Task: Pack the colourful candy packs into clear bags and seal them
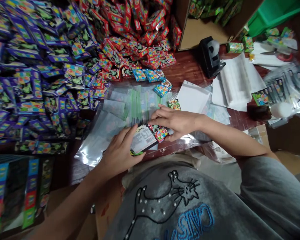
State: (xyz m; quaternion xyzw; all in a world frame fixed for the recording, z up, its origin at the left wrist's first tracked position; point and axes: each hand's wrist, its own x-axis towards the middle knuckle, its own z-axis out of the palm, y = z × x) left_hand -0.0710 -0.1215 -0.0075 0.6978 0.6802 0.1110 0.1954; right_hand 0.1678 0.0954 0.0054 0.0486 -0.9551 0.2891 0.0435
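Near the table's front edge, my left hand (123, 150) grips a flat black-edged pack (144, 139), thumb below and fingers along its left side. The pack's upward face carries pale print and a barcode. Directly to its right lies a small red printed box (160, 132), touching or almost touching it. My right hand (171, 120) curls over this box, with fingers at its top edge and the thumb at its right. Beneath both hands spread clear plastic bags (115, 108) with green seal strips. Several small blue boxes (153, 76) lie just beyond the bags.
Purple boxes (25, 83) heap at the left, red boxes (140, 40) at the back. A cardboard carton (200, 31) holds green boxes. To the right are a tape dispenser (211, 56), white papers (236, 81), a bottle (270, 111) and scissors (283, 56).
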